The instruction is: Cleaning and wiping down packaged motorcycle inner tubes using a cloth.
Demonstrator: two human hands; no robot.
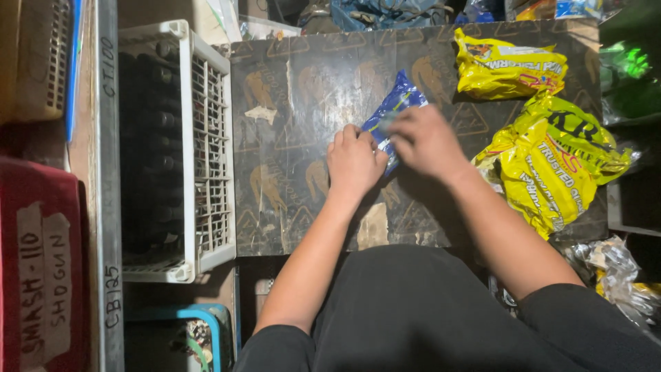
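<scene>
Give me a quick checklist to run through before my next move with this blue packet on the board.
1. Left hand on the blue packet: ok.
2. Right hand on the packet: ok.
3. Packet lying on the dark board: ok.
4. Yellow bags apart from the packet: ok.
5. White crate off the board's left edge: ok.
6. Packet sealed or open: cannot tell, the hands cover it.

A dark, worn board printed with faded tan emblems (303, 103) serves as the tabletop, glaring under overhead light. Just beside its left edge stands a white slatted plastic crate (206, 158). Farther left runs a grey metal shelf upright (109, 172), then a red box with taped labels (41, 262).
</scene>
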